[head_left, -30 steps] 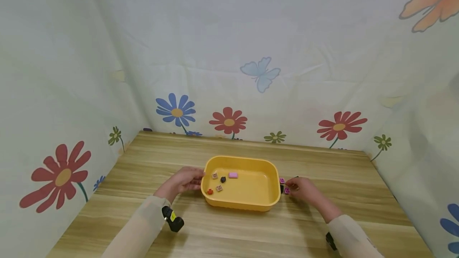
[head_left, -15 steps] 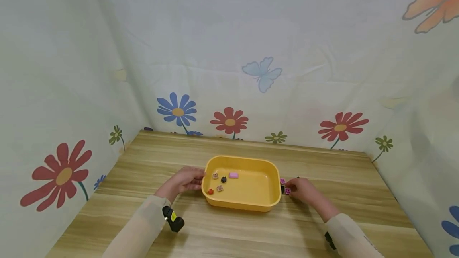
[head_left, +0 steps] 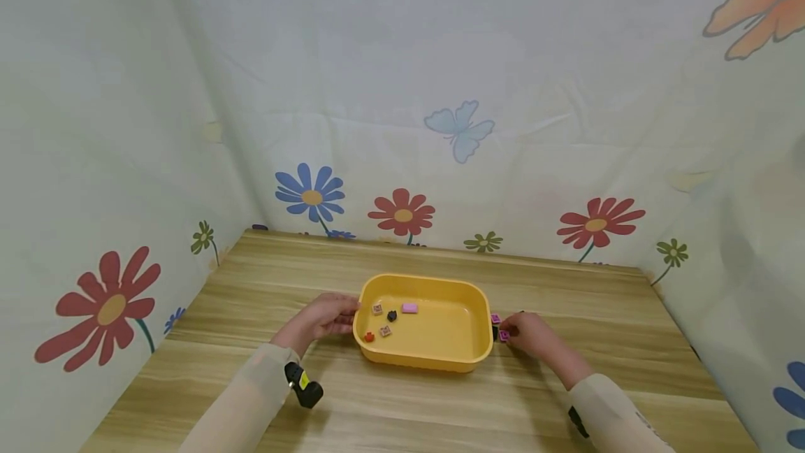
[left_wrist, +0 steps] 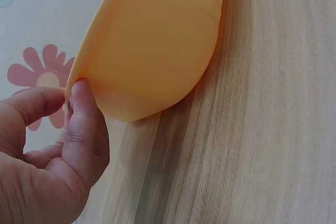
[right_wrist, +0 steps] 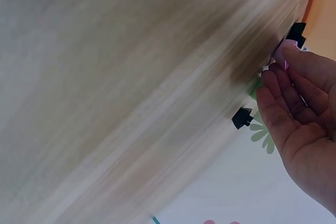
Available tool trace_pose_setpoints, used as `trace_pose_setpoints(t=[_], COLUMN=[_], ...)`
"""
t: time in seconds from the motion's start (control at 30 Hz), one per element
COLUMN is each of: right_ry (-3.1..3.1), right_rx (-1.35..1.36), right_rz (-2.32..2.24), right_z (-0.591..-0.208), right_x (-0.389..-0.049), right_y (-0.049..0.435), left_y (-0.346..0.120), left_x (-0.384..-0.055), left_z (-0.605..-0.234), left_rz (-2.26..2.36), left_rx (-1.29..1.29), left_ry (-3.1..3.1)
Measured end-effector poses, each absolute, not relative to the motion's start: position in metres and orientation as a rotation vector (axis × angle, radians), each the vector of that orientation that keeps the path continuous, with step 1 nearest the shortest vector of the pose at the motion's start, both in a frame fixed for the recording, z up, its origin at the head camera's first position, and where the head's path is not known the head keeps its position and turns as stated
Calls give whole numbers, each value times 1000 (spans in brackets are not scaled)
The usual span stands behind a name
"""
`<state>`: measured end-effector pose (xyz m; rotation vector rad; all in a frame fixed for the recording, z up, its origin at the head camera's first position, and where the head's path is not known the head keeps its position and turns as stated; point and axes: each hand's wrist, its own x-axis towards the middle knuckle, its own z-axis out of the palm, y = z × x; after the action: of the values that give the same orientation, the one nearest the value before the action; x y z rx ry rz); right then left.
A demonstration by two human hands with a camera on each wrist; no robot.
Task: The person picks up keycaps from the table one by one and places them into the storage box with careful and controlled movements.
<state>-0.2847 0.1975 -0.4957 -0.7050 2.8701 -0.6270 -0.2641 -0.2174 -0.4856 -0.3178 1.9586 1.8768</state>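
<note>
In the head view a yellow plastic tub (head_left: 440, 338) with rounded corners rests on the wooden table. My left hand (head_left: 327, 314) pinches its left rim between thumb and fingers, plainly seen in the left wrist view. Just outside the tub's right end, my right hand (head_left: 528, 331) pinches a small pink toy brick (right_wrist: 283, 53) low over the table. Touching or very near that brick is a black piece (right_wrist: 296, 34). Another small pink piece (head_left: 495, 318) lies beside the tub wall. A second black piece (right_wrist: 242, 118) and a partly hidden green piece (right_wrist: 255, 88) are by my right fingers.
Inside the tub, toward its left, lie a pink brick (head_left: 409, 308), a black piece (head_left: 392, 315), a red piece (head_left: 369, 336) and two tan pieces (head_left: 386, 331). A flower-printed white cloth (head_left: 377, 145) hangs behind the wooden table (head_left: 402, 411).
</note>
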Motion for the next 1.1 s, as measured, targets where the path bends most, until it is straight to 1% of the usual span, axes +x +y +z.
trace_pose_setpoints(t=[0.37,0.67,0.8,1.1], right_ry=[2869,2835,2864,2849], right_rx=[-684,-667,-712,-705], right_rz=[-639,-690,-673,-651], right_z=[-490,-473,-466,-453], right_x=[-284,-280,-279,-284], right_y=[199,202,204,207], left_y=[-218,-217,-216,-216], left_x=[-265,-265,-265,-264], left_z=[-485,-487,-487,-483], left_rz=[1877,1870,1871,1872], left_rx=[-336,-352,-358,-357], left_ry=[1955,1969,1969,1967])
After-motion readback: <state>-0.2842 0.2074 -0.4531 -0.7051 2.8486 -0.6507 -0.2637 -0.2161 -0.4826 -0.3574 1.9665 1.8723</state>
